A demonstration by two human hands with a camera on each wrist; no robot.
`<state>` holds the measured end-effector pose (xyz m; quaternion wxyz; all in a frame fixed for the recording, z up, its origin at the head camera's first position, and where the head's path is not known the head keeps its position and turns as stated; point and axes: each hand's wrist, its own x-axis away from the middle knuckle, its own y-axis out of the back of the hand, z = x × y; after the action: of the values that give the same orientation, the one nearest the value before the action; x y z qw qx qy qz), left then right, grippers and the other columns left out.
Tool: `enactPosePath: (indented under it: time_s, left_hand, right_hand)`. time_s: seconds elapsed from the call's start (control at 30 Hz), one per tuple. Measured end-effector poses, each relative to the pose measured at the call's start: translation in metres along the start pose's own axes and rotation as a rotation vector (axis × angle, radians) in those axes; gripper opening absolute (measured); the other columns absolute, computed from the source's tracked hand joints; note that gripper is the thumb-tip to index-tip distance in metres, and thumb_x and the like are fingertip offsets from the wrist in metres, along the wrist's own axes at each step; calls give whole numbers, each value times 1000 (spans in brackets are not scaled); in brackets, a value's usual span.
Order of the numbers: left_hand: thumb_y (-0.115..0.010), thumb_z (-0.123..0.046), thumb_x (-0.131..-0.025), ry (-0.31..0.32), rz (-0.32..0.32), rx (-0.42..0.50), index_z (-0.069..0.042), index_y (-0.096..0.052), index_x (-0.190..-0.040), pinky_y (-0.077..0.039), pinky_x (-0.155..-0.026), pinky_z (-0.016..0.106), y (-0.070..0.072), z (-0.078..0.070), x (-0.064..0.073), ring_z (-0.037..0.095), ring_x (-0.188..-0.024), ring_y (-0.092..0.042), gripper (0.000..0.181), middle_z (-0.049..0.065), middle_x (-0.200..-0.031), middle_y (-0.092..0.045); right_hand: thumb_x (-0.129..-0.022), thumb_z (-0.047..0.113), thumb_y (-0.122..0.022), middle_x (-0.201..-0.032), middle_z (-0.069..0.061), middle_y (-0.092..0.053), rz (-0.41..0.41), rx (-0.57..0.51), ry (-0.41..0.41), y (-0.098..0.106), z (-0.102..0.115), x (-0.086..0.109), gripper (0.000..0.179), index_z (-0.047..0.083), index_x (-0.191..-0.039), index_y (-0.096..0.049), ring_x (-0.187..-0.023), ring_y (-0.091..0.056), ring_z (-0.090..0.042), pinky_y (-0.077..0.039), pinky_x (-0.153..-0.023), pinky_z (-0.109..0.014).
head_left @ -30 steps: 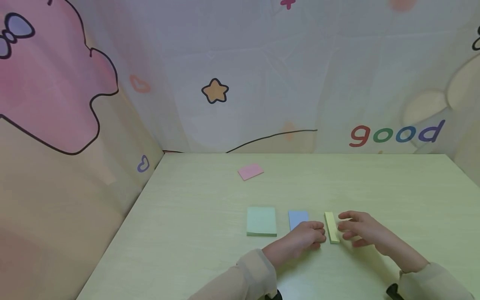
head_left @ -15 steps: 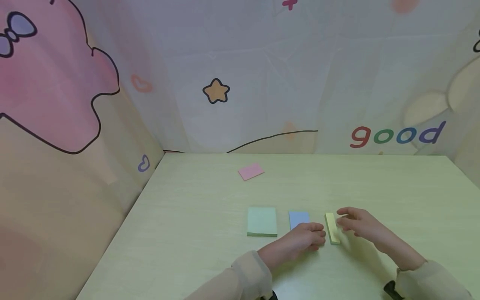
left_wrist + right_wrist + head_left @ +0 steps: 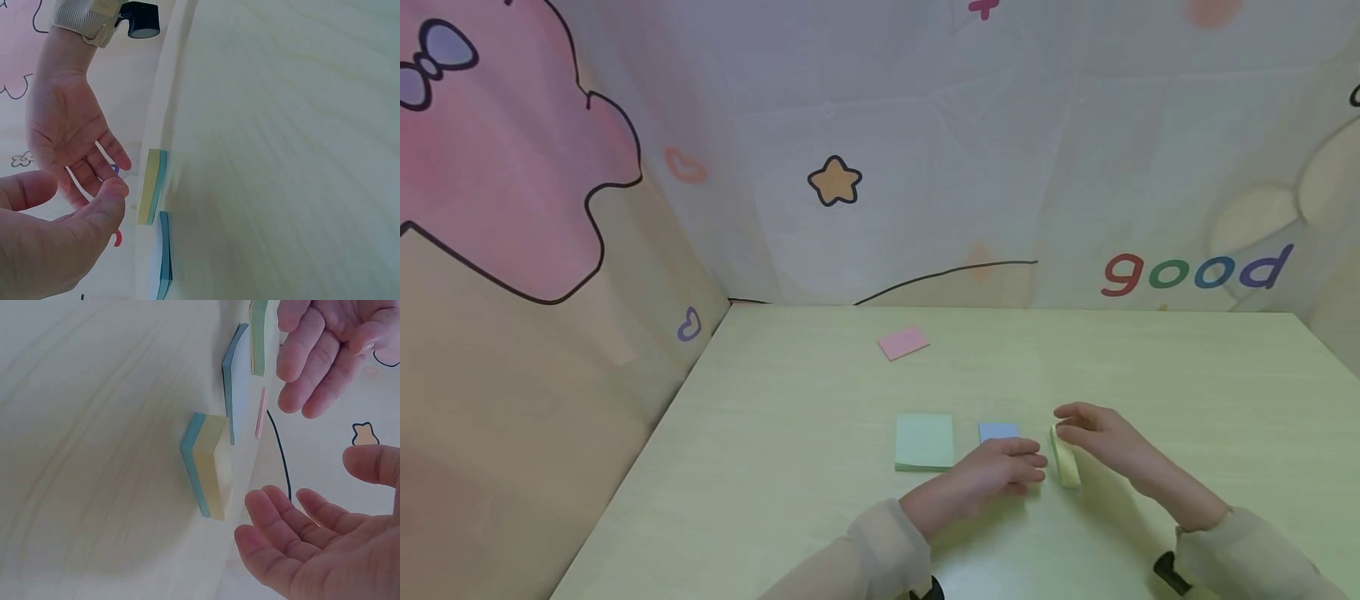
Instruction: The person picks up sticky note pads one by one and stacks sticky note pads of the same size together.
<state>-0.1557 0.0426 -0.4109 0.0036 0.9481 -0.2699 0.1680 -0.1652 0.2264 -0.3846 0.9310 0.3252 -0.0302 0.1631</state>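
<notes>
A narrow yellow sticky-note pad [image 3: 1066,462] lies between my hands, with a blue layer along its underside in the wrist views. My right hand [image 3: 1105,442] hovers over the pad's far end, its fingers relaxed, gripping nothing. In the right wrist view a gap shows between that hand's fingers [image 3: 275,550] and the yellow pad [image 3: 212,469]. My left hand [image 3: 985,479] is held above the table with loosely extended fingers, partly hiding a blue sticky-note pad [image 3: 997,430]. Left of it sits a square green sticky-note pad [image 3: 923,440].
A small pink sticky-note pad [image 3: 903,342] lies askew farther back on the pale wooden table [image 3: 775,467]. Behind the table hangs a printed cloth [image 3: 925,183], which also covers the left side.
My right hand has shifted left and slightly away from me, from beside the yellow pad to over its far end. My left hand has drawn back slightly to the left. The pads stay put.
</notes>
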Motion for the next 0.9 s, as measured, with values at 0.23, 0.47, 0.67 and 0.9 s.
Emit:
enactPosePath:
  time_s: [0.23, 0.47, 0.67, 0.9]
  left_hand:
    - [-55, -9, -83, -28, 20, 6, 3, -44, -126, -44, -90, 36, 14, -8, 7, 20, -106, -56, 46, 13, -119, -57]
    - [-53, -12, -85, -47, 9, 21, 1, -44, -126, -44, -91, 34, 30, -15, 10, 18, -103, -58, 44, 9, -116, -59]
    - [-50, -12, -87, -58, -5, 33, 0, -43, -128, -43, -92, 34, 43, -18, 9, 19, -105, -57, 43, 9, -118, -58]
    - [-54, -14, -85, -46, -74, 47, -3, -44, -128, -42, -93, 35, 55, -20, 11, 18, -102, -59, 45, 7, -117, -59]
  right_hand:
    - [-91, 23, -45, -122, -27, -48, 26, -8, 59, -1, 8, -4, 46, -9, -124, -40, -110, -48, -37, -41, -88, -49]
    - [-91, 23, -45, -122, -28, -48, 38, -23, 106, -2, 15, -10, 46, -9, -124, -39, -111, -48, -37, -41, -89, -49]
    - [-90, 21, -47, -121, -27, -49, 55, -17, 101, -5, 16, -15, 45, -9, -123, -40, -111, -48, -37, -42, -89, -47]
    - [-90, 23, -47, -122, -27, -49, 76, -3, 92, -9, 20, -20, 47, -8, -124, -40, -112, -47, -37, -42, -89, -47]
